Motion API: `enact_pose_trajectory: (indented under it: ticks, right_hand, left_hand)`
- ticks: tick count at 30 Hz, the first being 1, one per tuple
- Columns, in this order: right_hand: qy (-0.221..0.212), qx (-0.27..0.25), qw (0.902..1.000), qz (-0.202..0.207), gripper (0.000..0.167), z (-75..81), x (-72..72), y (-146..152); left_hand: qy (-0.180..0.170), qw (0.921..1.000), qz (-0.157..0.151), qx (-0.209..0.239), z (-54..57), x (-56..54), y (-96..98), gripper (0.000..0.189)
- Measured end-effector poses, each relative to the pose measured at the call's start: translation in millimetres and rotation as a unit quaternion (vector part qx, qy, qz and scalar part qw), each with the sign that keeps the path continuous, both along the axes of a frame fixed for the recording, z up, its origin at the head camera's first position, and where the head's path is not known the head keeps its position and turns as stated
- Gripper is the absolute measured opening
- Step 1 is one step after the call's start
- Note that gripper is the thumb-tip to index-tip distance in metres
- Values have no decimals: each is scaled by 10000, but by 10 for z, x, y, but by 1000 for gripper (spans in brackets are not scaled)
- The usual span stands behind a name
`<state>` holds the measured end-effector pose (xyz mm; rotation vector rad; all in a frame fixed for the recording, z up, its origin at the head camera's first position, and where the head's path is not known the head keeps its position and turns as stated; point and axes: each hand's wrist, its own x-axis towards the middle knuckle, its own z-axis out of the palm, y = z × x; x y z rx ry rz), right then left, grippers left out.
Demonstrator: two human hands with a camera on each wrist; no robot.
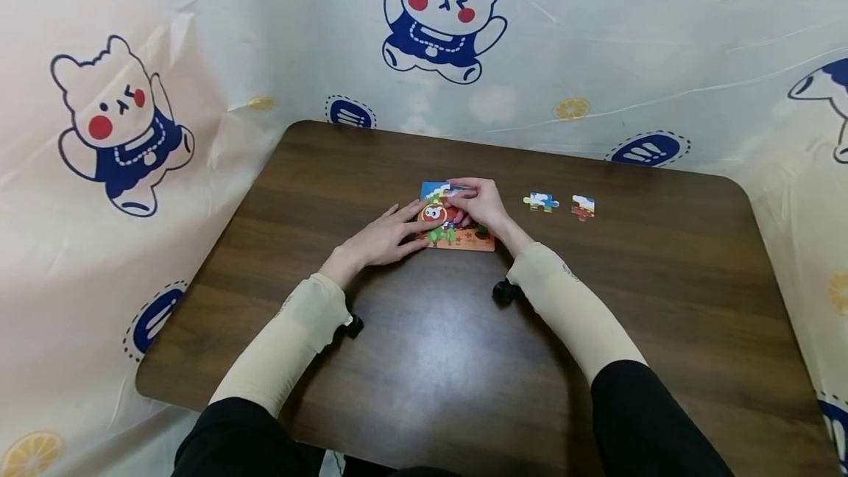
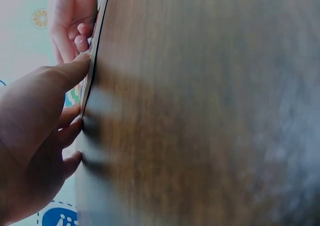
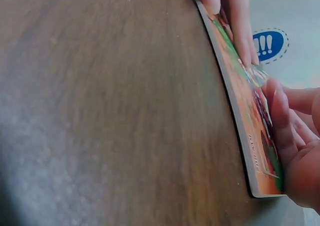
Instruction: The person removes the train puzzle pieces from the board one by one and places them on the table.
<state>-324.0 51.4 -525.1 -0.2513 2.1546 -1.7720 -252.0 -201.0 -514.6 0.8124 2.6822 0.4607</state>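
Observation:
A small jigsaw puzzle board (image 1: 473, 241) with a bright cartoon picture and an orange lower border lies flat on the table. My left hand (image 1: 380, 238) rests on its left side, fingers spread and nearly straight; in the right wrist view, left fingertips (image 3: 243, 45) press on the picture. Over the board's upper right, my right hand (image 1: 486, 206) pinches a puzzle piece between thumb and fingers, right down at the picture. The piece is mostly hidden by the fingers. In the right wrist view the board's thick edge (image 3: 235, 110) shows beside the right hand (image 3: 300, 136).
Two loose puzzle pieces lie right of the board: a blue, yellow and white one (image 1: 541, 202) and a brown, white and blue one (image 1: 583, 207). The brown wooden table (image 1: 424, 359) has rounded corners. A printed curtain (image 1: 563, 35) hangs behind and at both sides.

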Motion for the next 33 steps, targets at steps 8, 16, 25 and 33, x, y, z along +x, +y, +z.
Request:
enact_pose_trajectory:
  ticks: [8,16,25,33]
  right_hand:
    - [-246,-389,9982,-397,44,83,16,245]
    - [-265,-135,9981,-548,45,145,84,673]
    - [-626,141,9941,-870,48,158,89,921]
    - [-829,319,9913,-976,49,143,43,1033]
  left_hand:
    - [-60,10000,28,-54,25,-14,8,57]
    - [-7,10000,-6,-86,9,-25,-1,59]
    - [147,9999,18,-73,10,-38,-103,54]
    - [210,9998,61,-29,-3,-77,-212,53]
